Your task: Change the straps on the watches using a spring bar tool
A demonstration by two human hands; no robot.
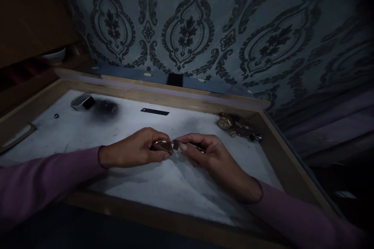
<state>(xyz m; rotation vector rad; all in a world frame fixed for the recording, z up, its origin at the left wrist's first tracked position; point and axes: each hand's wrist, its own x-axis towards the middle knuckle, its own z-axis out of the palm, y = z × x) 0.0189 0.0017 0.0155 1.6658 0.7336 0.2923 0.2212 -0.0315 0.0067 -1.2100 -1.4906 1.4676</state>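
Observation:
My left hand (140, 149) is closed around a round gold-rimmed watch case (163, 146), held between thumb and fingers. Facing it, my right hand (204, 149) pinches a small flat grey blade-like piece (176, 145), its tip close to the rim. Whether the tip touches the case I cannot tell in the dim light. A thin dark length with a shiny end lies along the right fingers, partly hidden by them. Both hands are above the white sheet (140, 184).
Wooden edging (117, 206) surrounds the sheet. Several gold watches (224, 121) lie at its right end. A dark flat strip (154, 112) lies toward the back. At the left are a grey and black object (83, 102), a dark smudge and a small dark ring (56, 116).

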